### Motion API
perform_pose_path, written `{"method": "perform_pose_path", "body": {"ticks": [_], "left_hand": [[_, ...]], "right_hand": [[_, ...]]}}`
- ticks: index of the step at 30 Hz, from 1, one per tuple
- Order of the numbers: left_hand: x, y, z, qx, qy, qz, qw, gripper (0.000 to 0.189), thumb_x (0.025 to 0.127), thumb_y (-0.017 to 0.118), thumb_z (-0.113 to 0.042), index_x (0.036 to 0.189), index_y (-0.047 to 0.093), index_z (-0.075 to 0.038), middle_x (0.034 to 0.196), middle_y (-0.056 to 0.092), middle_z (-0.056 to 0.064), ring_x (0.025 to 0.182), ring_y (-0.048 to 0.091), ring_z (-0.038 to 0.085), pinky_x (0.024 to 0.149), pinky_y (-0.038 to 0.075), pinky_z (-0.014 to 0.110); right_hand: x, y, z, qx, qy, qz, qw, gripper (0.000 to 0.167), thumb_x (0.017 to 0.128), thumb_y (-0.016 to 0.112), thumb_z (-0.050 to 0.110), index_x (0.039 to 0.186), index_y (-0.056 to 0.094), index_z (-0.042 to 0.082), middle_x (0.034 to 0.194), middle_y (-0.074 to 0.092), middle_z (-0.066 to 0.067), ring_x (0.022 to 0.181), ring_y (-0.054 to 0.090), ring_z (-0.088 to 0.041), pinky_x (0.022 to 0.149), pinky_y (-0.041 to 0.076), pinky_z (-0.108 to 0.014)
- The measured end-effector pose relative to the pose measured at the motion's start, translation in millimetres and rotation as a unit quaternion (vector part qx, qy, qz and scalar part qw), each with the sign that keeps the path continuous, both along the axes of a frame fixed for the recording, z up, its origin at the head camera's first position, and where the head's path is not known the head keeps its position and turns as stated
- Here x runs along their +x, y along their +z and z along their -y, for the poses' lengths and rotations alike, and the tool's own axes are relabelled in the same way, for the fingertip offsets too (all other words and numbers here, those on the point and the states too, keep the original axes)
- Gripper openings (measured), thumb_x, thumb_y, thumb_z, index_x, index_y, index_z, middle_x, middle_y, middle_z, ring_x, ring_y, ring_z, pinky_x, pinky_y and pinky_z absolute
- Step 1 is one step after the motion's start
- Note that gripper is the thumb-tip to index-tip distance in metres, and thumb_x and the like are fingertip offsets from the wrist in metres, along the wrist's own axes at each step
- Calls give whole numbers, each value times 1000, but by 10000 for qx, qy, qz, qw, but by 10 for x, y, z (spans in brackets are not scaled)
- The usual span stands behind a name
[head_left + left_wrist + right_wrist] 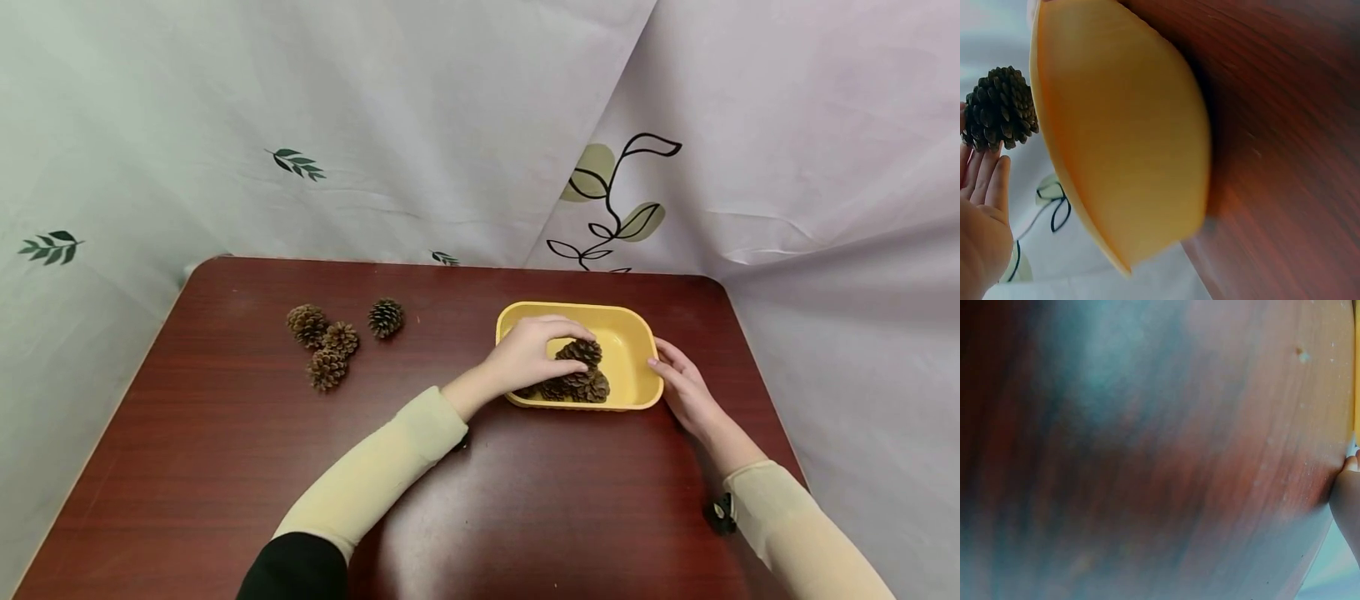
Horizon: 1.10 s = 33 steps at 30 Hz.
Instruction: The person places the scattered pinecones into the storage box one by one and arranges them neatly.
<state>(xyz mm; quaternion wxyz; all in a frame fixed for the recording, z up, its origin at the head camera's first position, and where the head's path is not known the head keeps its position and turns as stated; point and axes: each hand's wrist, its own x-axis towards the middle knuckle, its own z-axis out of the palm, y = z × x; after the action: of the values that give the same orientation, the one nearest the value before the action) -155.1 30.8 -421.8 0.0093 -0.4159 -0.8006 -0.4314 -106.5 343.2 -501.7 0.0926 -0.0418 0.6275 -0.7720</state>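
Observation:
My left hand [525, 354] reaches over the yellow plastic basin [632, 354], holding a pine cone [582, 352] between thumb and fingers. In the left wrist view this pine cone [1000, 109] shows beyond the basin's rim, above the level of the wall. Under it, more pine cones [591, 387] lie inside the basin at its near side, partly hidden by the hand. At the basin's right end, my right hand [688, 392] grips the rim, thumb at the edge and fingers along the outside.
Several pine cones [327, 369] lie in a cluster on the dark red wooden table [420, 467], left of the basin. A single pine cone [386, 318] sits a little apart from them. A pale curtain [420, 125] with leaf prints hangs behind the table.

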Motion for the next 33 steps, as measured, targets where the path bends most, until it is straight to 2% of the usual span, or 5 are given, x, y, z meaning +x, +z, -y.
{"method": "perform_pose_path", "body": {"ticks": [9, 15, 20, 26, 33], "left_hand": [[-17, 5, -416, 219, -60, 572, 9981, 37, 91, 86, -18, 126, 76, -10, 125, 78, 4, 122, 71, 17, 110, 50, 14], [3, -48, -646, 165, 95, 774, 9968, 38, 91, 86, -18, 127, 76, -11, 126, 78, 2, 124, 70, 15, 109, 48, 10], [41, -70, -791, 208, 260, 971, 9947, 37, 92, 86, -18, 126, 76, -11, 126, 77, 2, 125, 70, 13, 107, 46, 7], [72, -123, -895, -80, 406, 916, 9949, 35, 91, 86, -19, 124, 76, -14, 124, 76, -2, 122, 69, 8, 106, 46, 6], [86, -191, -927, -422, 529, 754, 9949, 33, 90, 87, -22, 122, 77, -18, 121, 77, -6, 117, 69, 6, 103, 48, 9]], "right_hand": [[-3, 13, 0, 102, 6, 8, 9999, 37, 112, 40, 2, 136, 59, 23, 129, 68, 13, 115, 67, 1, 95, 57, -15], [-1, 6, -13, 76, 99, -93, 9999, 41, 112, 38, 1, 137, 59, 25, 130, 69, 14, 115, 68, 1, 95, 58, -15], [10, 0, -21, -149, 144, -262, 9994, 46, 111, 34, -2, 138, 61, 25, 131, 69, 14, 117, 66, 1, 98, 55, -14], [19, 17, -20, -198, 143, -276, 9993, 47, 111, 34, -2, 137, 62, 26, 130, 69, 15, 117, 65, 2, 98, 54, -13], [27, 27, -8, -255, 183, -293, 9991, 47, 110, 35, -3, 137, 62, 24, 129, 70, 13, 117, 67, 1, 97, 56, -15]]}}
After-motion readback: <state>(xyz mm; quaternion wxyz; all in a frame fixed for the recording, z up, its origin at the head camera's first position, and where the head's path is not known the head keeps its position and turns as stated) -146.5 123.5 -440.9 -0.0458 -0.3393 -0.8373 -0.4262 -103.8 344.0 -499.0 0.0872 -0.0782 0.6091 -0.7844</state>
